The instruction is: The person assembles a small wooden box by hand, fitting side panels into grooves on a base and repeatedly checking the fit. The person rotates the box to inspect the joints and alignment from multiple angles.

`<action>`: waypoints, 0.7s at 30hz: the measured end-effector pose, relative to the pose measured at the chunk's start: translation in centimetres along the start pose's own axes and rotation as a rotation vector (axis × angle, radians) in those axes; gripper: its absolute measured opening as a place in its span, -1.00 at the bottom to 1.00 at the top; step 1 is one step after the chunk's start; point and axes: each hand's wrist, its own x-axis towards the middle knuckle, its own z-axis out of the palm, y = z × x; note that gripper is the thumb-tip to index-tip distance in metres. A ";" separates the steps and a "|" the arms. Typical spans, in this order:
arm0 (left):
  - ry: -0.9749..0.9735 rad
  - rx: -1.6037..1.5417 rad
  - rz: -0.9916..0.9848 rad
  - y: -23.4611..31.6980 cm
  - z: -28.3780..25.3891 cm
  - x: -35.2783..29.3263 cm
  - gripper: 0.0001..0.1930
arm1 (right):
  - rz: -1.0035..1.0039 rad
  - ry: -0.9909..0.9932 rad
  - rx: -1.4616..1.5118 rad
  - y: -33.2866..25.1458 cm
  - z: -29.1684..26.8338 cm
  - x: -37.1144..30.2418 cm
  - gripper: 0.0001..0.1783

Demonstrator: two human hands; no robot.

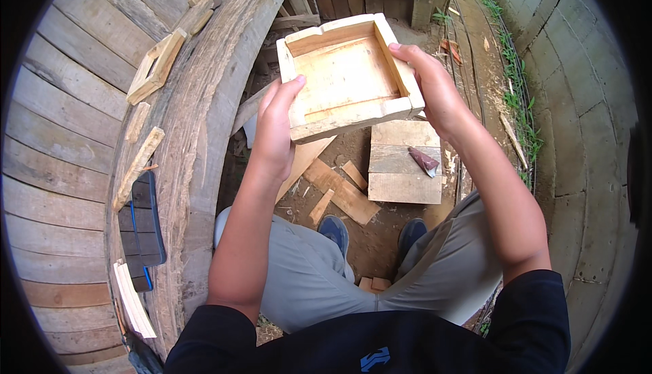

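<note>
A shallow square wooden box (343, 75) with raised sides is held up in front of me, its open face toward the camera. My left hand (275, 126) grips its lower left corner, thumb over the rim. My right hand (431, 85) grips the right side wall, fingers curled over the top edge. Below the box lies a pale plank block (404, 163) on the dirt ground, with a folded piece of reddish sandpaper (424, 161) on it.
A rough wooden beam (204, 109) runs along my left, carrying a small wooden frame (157, 65), wood strips (139, 163) and dark sanding pads (141, 228). Wood offcuts (343, 191) litter the dirt by my blue shoes (335, 231). A concrete wall (577, 102) rises on the right.
</note>
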 end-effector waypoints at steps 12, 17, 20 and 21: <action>0.058 0.317 0.226 -0.8 0.0 0.1 -0.31 | -0.300 0.018 -0.260 1.2 0.8 -0.1 -0.29; 0.074 0.372 0.275 -1.1 -0.4 0.3 -0.31 | -0.404 0.008 -0.400 1.1 1.3 -0.7 -0.14; 0.095 0.411 0.255 -0.9 -0.1 0.1 -0.30 | -0.425 -0.031 -0.408 1.4 0.9 -0.3 -0.11; 0.101 0.428 0.253 -0.9 -0.1 0.1 -0.30 | -0.417 -0.048 -0.391 1.5 0.8 -0.2 -0.11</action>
